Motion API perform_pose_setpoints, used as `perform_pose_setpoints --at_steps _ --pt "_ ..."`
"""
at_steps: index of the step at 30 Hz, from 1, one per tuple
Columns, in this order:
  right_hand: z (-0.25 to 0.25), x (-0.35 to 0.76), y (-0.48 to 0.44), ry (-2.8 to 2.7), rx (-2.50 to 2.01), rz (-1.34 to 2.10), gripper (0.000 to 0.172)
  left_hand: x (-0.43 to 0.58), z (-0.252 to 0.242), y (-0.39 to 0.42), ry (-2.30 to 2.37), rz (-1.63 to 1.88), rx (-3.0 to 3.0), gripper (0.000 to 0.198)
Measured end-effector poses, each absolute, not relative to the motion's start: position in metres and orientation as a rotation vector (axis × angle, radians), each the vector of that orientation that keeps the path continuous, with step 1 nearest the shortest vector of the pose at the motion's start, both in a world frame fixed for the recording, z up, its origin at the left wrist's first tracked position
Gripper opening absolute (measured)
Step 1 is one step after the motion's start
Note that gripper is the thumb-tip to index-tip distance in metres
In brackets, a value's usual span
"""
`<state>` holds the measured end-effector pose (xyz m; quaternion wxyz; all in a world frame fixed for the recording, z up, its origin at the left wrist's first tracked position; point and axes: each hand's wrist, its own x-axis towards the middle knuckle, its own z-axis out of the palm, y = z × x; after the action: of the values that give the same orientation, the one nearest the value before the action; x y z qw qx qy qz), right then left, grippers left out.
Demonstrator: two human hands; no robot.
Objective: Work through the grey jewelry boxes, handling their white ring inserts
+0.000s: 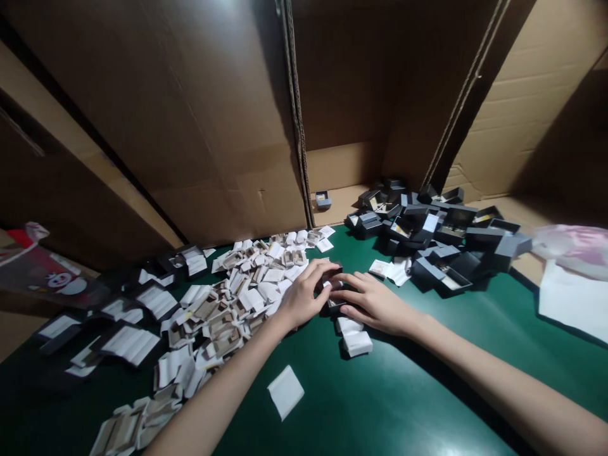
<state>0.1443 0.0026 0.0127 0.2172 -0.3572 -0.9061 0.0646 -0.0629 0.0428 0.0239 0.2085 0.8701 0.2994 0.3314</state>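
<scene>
Around a small black box (336, 308) at mid-table, my left hand (306, 294) curls its fingers and thumb from the left side. My right hand (373, 301) closes on the same box from the right, with its fingertips over the top. Something white shows inside the box between the fingers, but most of it is hidden. Just below the hands lie small white folded card pieces (357, 343). A flat white square of paper (285, 391) rests nearer to me.
A large pile of folded white card inserts (256, 294) spreads left. Black boxes with white inserts (130, 342) stand farther left. Open black boxes (441, 234) are heaped at right. Cardboard walls (228, 126) rise behind the green table (427, 392).
</scene>
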Motion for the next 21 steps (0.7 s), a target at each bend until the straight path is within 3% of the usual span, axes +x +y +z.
perform_pose_setpoints --at_steps 21 --pt "0.0163 0.1431 -0.0001 -2.516 -1.002 0.158 0.034 -0.0637 0.0212 0.0435 0.857 0.928 2.453 0.039"
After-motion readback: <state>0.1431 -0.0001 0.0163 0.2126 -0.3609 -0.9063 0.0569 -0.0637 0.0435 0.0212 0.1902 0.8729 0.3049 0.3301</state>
